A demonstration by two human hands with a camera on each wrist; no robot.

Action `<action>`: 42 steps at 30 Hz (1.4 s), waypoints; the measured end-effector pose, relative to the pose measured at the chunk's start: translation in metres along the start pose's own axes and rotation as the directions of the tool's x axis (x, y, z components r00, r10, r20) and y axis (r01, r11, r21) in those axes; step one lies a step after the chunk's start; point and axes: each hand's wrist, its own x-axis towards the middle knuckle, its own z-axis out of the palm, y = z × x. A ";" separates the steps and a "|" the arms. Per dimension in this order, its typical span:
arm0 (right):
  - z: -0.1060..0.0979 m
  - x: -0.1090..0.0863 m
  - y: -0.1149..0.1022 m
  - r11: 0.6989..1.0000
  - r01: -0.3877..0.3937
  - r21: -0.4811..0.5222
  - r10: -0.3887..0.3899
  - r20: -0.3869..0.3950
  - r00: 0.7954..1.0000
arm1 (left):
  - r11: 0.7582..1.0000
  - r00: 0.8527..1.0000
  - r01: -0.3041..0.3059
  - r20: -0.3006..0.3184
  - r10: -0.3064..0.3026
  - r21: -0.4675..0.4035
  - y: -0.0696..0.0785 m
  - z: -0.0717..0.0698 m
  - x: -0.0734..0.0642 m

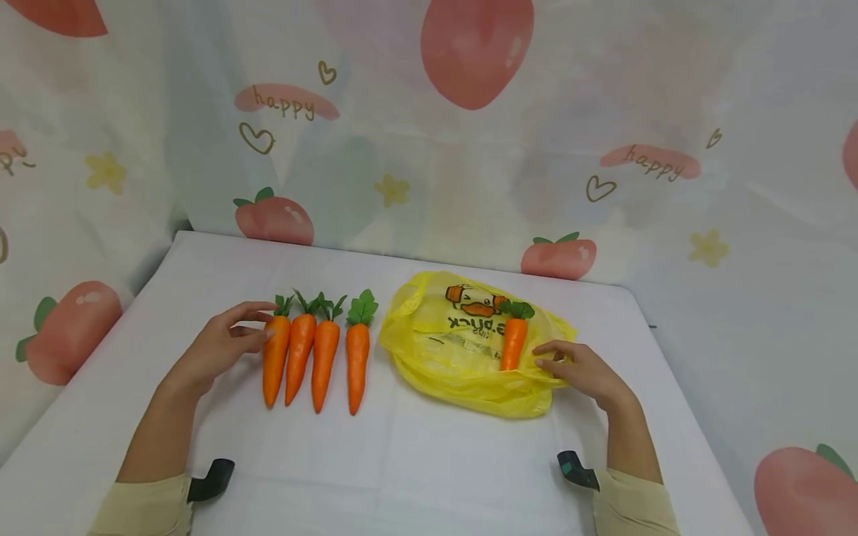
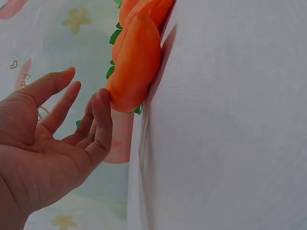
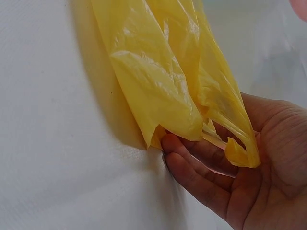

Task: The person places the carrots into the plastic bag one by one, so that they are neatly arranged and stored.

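On white cloth (image 1: 429,476), before fruit-printed drapes (image 1: 436,156), left hand (image 1: 220,346) spread at carrot (image 1: 275,365), right hand (image 1: 583,370) at yellow bag (image 1: 415,335), pinch unclear

white-clothed table (image 1: 442,476), pale pastel backdrop (image 1: 436,141) behind and on both sides, red-pink fruit prints (image 1: 477,48) (some have green leaves), yellow flower prints (image 1: 392,190), brown outlined hearts (image 1: 257,138), "happy" lettering (image 1: 286,102) on pink smears (image 1: 327,109)

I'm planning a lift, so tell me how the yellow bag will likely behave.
The yellow bag will probably sag: its film looks thin and creased. It seems light, being partly see-through. The carrot near its right side may drag that side down.
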 end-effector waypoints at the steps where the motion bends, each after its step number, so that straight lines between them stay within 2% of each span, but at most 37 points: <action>1: 0.000 0.000 0.000 1.000 0.001 0.001 -0.001 0.001 1.000 | 1.000 1.000 0.002 -0.008 -0.002 -0.002 0.000 0.000 0.001; 7: -0.001 0.001 0.001 1.000 0.003 0.004 -0.003 0.000 1.000 | 0.999 0.999 0.032 -0.037 -0.032 0.007 -0.002 0.000 0.001; 13: -0.001 0.001 0.001 1.000 0.005 0.011 -0.005 0.004 1.000 | 0.998 0.998 0.054 -0.039 -0.053 0.025 -0.004 -0.002 0.000; 21: -0.002 0.001 0.000 1.000 0.010 0.000 -0.010 0.000 1.000 | 0.999 0.999 0.052 0.006 -0.052 0.015 -0.008 -0.001 0.003; 28: -0.002 0.000 -0.001 1.000 0.010 0.019 -0.010 0.002 1.000 | 0.998 0.995 0.060 0.081 -0.062 0.024 -0.010 0.002 0.004; 42: -0.002 0.001 0.000 1.000 0.009 0.013 -0.009 0.008 1.000 | 0.995 0.993 0.072 0.093 -0.079 0.074 -0.008 0.008 0.005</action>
